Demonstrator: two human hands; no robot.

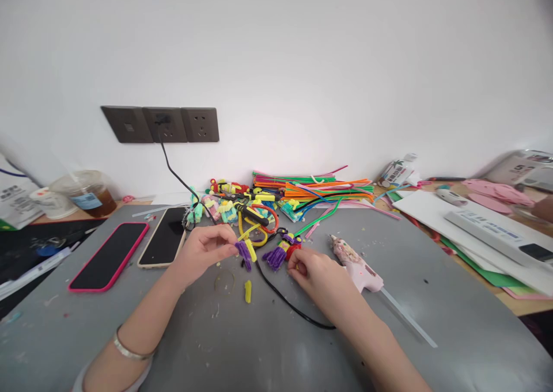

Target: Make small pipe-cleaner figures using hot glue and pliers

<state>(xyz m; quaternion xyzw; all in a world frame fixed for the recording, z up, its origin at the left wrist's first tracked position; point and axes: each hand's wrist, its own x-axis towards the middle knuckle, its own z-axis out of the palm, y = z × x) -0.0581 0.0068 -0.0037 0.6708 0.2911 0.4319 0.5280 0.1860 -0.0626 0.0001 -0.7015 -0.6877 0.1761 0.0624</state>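
My left hand (211, 247) pinches a small bent piece of purple and yellow pipe cleaner (246, 254) by its left edge, just above the grey mat. Opposite it, my right hand (313, 268) has its fingertips closed at a red pipe cleaner piece (292, 249); the fingers partly cover it. Touching the red piece is a purple and yellow pipe cleaner figure (279, 254). Between the two hands, a short yellow pipe cleaner piece (247, 292) lies on the mat. Just right of my right hand rests a pink glue gun (356, 268) with a clear glue stick.
Pipe cleaner bundles (328, 190), pliers (253, 213) and small pipe cleaner pieces (227, 209) lie along the wall. Two phones (110, 258) are at left, beyond them a drink cup (93, 196). A black cord (285, 297) crosses the mat. Paper and a white box (496, 236) are at right.
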